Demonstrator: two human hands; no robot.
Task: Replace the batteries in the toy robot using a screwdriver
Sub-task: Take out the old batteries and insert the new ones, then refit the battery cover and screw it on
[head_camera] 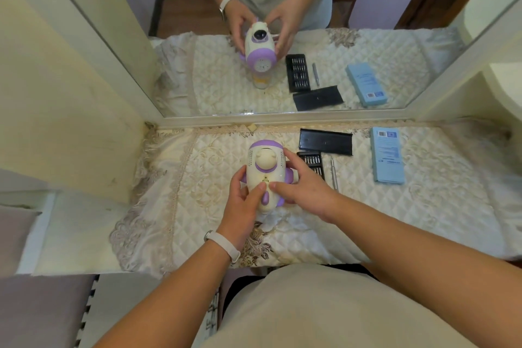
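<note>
A cream and purple toy robot (265, 162) stands on the quilted table cover (395, 206), its back toward me. My left hand (245, 200) grips its lower left side, thumb on the back panel. My right hand (305, 192) holds its right side, thumb beside the left thumb near a small latch. A slim silver screwdriver (334, 174) lies to the right of the toy, next to an open black bit tray (312, 162). The tray's black lid (326, 142) lies behind it.
A light blue box (387, 155) lies flat at the right. A large mirror (282, 37) stands right behind the table cover and reflects the toy, tools and my hands. A cream cabinet wall rises at the left.
</note>
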